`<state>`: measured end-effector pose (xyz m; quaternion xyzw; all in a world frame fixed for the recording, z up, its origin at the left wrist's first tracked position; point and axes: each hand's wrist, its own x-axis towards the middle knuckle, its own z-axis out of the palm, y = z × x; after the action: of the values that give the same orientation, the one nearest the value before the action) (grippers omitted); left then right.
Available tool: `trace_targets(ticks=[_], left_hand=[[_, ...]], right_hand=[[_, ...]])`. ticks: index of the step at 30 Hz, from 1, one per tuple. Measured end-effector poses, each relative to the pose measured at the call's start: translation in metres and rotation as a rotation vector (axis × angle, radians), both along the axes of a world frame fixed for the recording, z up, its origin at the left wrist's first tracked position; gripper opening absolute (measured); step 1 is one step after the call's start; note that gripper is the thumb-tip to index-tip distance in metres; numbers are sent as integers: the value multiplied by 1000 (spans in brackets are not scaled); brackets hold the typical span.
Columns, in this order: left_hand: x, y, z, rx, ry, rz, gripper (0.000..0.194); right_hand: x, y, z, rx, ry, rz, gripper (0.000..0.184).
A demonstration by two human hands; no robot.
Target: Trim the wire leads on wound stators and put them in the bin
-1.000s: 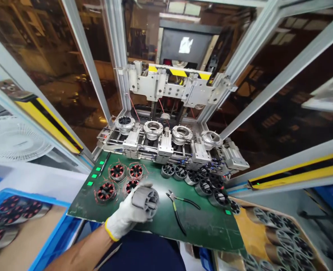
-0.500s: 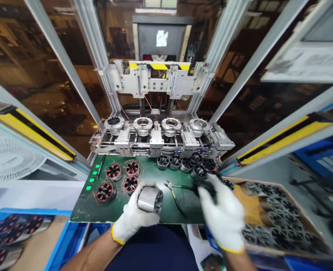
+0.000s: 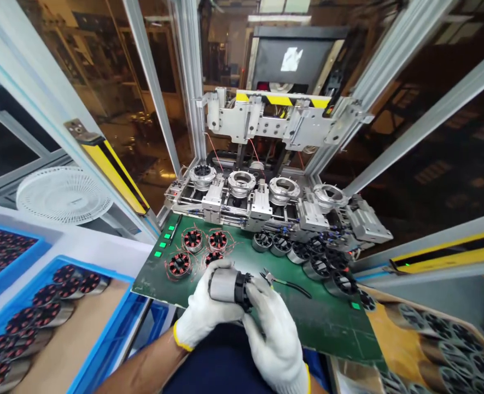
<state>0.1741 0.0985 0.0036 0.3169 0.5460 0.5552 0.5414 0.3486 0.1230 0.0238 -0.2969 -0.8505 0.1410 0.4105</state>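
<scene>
In front of my body, my left hand [image 3: 200,309] is wrapped round a bare grey stator core [image 3: 222,285], which lies on its side. A black plastic end piece [image 3: 242,290] sits against the core's right end. My right hand [image 3: 275,328] grips that end piece, with the fingers over it and the thumb below; how far it is pushed in is hidden. Both hands wear white gloves. Beyond the right fingers, cutting pliers [image 3: 286,283] lie on the green work surface [image 3: 327,323]. Several copper-wound stators [image 3: 180,264] stand beyond my left hand.
Stator cores with black ends [image 3: 318,267] cluster at the right. Behind them is a winding machine with ring-shaped holders [image 3: 242,183]. A blue tray [image 3: 121,323] of wound stators is at left, a carton [image 3: 406,342] of cores at right. Yellow-black bars flank the station.
My right hand has come in from the right, bringing the black end piece to the core in my left hand. The view has swung, so the bench appears farther right and tilted.
</scene>
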Motion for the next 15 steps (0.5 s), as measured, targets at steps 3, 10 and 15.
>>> trace_targets(ticks=[3,10,15], left_hand=[[-3,-3,-1,-26,16,-15,91],[-6,5,-13,-13,-108,-5,92],[-7,5,-2,3,-145,-6,86]], right_hand=[[0,1,-3,9,-4,41,65],[-1,10,-2,-42,-61,65,62],[-9,9,6,-39,-66,28,61]])
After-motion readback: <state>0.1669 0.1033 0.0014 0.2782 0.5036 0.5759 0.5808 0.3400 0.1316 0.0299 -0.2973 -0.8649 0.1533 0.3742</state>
